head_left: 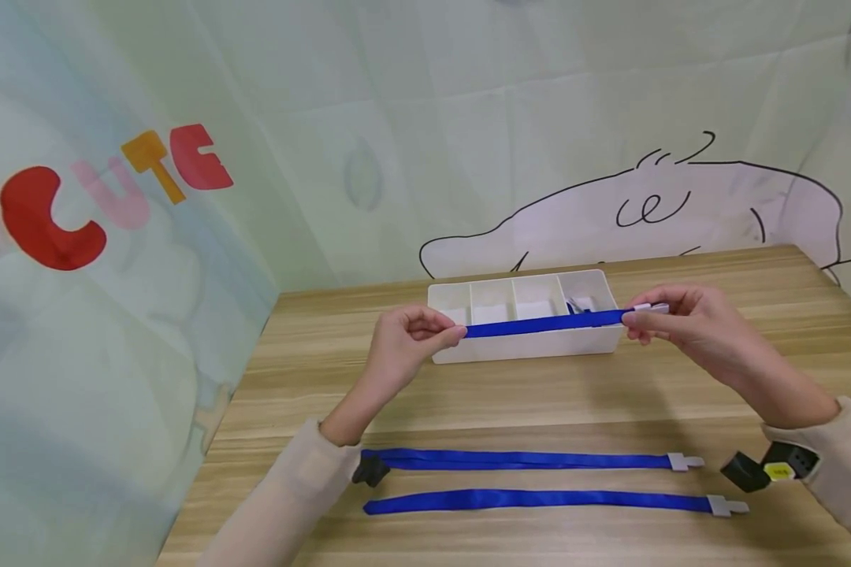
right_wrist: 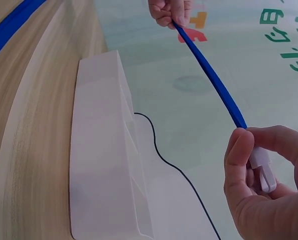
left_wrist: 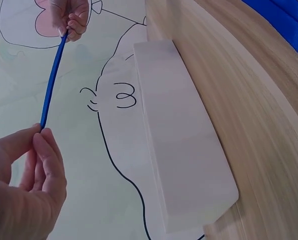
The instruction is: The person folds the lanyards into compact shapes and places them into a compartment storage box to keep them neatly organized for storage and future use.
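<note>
A blue lanyard (head_left: 539,324) is stretched nearly level in the air in front of the white divided box. Its plain end is pinched between thumb and fingers of my left hand (head_left: 411,339). My right hand (head_left: 695,323) pinches the other end, beside the white plastic clip (right_wrist: 261,165). From the right wrist view, the strap (right_wrist: 209,70) runs taut between both hands. Two more blue lanyards, a farther one (head_left: 525,460) and a nearer one (head_left: 539,498), lie side by side on the table, their white clips to the right.
The white box (head_left: 525,345) has several compartments and stands at the table's back. Something blue and white (head_left: 577,306) lies in its rightmost compartment. Behind the wooden table (head_left: 468,402) hangs a printed cloth (head_left: 369,118).
</note>
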Available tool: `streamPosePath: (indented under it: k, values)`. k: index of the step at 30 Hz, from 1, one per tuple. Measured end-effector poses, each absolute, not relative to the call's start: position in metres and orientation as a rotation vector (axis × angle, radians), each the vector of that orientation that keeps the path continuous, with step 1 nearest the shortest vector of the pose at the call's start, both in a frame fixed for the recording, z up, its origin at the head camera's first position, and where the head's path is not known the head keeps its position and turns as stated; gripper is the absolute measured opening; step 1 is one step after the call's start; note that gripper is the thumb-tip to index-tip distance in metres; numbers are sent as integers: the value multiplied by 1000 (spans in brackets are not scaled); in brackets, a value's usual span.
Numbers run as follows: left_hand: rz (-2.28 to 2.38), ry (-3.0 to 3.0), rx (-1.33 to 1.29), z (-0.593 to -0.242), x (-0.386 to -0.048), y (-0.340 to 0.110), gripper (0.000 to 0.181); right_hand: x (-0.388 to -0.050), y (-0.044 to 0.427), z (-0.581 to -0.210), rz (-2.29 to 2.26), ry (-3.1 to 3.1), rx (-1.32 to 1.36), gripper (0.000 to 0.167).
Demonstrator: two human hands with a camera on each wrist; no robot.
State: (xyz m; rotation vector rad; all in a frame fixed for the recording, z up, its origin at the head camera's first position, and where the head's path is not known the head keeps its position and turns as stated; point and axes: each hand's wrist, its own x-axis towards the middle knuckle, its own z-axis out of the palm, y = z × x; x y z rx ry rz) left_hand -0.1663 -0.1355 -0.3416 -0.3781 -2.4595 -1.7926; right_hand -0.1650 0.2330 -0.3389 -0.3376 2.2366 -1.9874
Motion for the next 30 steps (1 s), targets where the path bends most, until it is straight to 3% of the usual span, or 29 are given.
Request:
streamPosePath:
  k: [30]
  values:
    - [-1931, -2491, -277, -340, -167, -136, 17, -168, 231, -346, -2110, 2015, -284, 9]
